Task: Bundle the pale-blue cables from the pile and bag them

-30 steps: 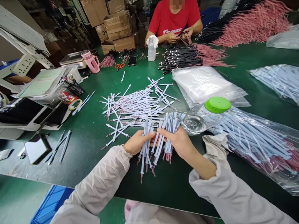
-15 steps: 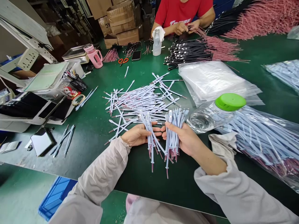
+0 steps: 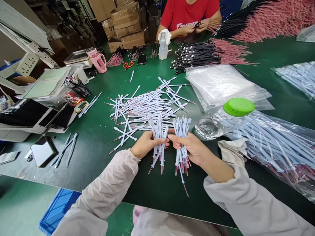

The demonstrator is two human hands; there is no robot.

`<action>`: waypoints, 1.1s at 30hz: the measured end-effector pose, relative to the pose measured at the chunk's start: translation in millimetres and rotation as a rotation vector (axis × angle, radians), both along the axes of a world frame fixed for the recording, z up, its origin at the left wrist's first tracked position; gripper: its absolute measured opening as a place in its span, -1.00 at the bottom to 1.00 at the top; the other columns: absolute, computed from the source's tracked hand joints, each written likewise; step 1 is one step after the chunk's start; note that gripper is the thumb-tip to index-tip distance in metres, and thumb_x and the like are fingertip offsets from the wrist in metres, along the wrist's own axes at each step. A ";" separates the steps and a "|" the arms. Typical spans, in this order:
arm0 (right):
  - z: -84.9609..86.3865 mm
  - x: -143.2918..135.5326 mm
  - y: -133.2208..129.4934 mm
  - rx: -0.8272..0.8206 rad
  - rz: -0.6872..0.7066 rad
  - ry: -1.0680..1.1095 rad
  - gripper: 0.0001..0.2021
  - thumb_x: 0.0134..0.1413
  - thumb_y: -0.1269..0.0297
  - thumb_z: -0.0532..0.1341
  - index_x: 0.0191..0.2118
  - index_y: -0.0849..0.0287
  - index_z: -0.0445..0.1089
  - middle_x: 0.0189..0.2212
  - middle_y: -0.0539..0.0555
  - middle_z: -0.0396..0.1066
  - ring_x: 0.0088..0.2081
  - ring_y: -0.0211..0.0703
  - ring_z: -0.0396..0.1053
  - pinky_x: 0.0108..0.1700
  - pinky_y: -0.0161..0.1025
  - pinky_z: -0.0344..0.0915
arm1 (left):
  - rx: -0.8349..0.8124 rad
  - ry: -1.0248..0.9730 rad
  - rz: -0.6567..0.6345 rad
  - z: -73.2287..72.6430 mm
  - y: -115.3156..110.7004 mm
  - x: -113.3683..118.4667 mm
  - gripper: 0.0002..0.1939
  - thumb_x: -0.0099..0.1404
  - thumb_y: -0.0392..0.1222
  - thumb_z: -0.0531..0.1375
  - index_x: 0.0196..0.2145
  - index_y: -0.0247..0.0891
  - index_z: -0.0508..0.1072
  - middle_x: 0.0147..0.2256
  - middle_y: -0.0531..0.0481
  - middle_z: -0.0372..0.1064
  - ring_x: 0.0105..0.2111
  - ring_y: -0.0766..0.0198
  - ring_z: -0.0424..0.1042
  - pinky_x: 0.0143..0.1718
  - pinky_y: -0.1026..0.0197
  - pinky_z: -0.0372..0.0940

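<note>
My left hand (image 3: 145, 144) is closed round a loose bunch of short white cables (image 3: 157, 141), their pale connector ends up and thin red wire ends hanging down. Close by on the right, my right hand (image 3: 190, 147) grips a thicker bunch of the same cables (image 3: 181, 129); one cable hangs lower than the others. The right thumb and fingertips reach to the edge of the left bunch. Beyond both hands, a loose pile of white cables (image 3: 147, 103) lies spread on the green table (image 3: 98, 170).
To the right are a clear jar with a green lid (image 3: 238, 107), clear plastic bags (image 3: 226, 85), a bag of cables (image 3: 278, 144) and a cloth (image 3: 233, 150). A person in a red shirt (image 3: 189, 14) handles black cables opposite. Stationery and a pink bottle (image 3: 97, 60) stand left.
Both bunches are still held. The left bunch has shifted in the fingers, and the right fingertips now meet its edge. One cable in the right bunch has slipped lower.
</note>
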State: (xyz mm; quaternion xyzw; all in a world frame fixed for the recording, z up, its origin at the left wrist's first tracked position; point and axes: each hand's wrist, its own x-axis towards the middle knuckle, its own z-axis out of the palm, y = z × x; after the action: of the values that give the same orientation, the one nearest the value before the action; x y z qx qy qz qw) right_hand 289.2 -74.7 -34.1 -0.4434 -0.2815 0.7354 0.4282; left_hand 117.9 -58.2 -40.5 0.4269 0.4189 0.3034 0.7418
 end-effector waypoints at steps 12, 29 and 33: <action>-5.4 -1.4 -0.9 -0.001 -0.070 -0.102 -0.64 -0.30 0.18 0.40 -0.61 0.21 0.19 -0.77 -0.11 0.11 -0.67 -0.40 0.03 -0.58 -0.34 0.01 | 0.145 0.145 -0.170 3.2 -3.3 -2.1 -0.63 0.12 0.04 0.22 -0.26 -0.31 0.35 -0.33 -0.14 0.45 -0.33 0.09 0.47 -0.33 0.15 0.35; -9.0 9.6 6.2 -0.091 0.013 0.193 -0.76 -0.26 0.30 0.39 -0.41 0.26 0.38 -0.65 -0.10 0.24 -0.66 -0.46 0.10 -0.60 -0.45 0.11 | 0.540 0.284 0.000 13.3 -38.4 32.0 -0.29 0.30 -0.25 -0.01 0.27 -0.21 -0.34 -0.04 -0.22 0.14 -0.15 0.15 0.34 -0.08 0.07 0.26; -12.4 18.5 10.0 -0.096 0.103 0.187 -0.78 -0.25 0.35 0.38 -0.38 0.26 0.42 -0.65 -0.10 0.28 -0.66 -0.46 0.14 -0.59 -0.47 0.14 | 0.379 0.214 0.013 9.4 -34.7 27.3 -0.29 0.28 -0.21 0.07 0.26 -0.19 -0.25 -0.09 -0.16 0.17 -0.20 0.17 0.38 -0.13 0.05 0.28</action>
State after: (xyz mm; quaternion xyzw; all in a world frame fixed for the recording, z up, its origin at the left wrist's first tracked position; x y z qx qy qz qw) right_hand 307.7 -64.7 -46.5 -0.3778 -0.2275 0.8072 0.3924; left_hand 145.2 -92.9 -31.1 0.5857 0.4336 0.3345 0.5975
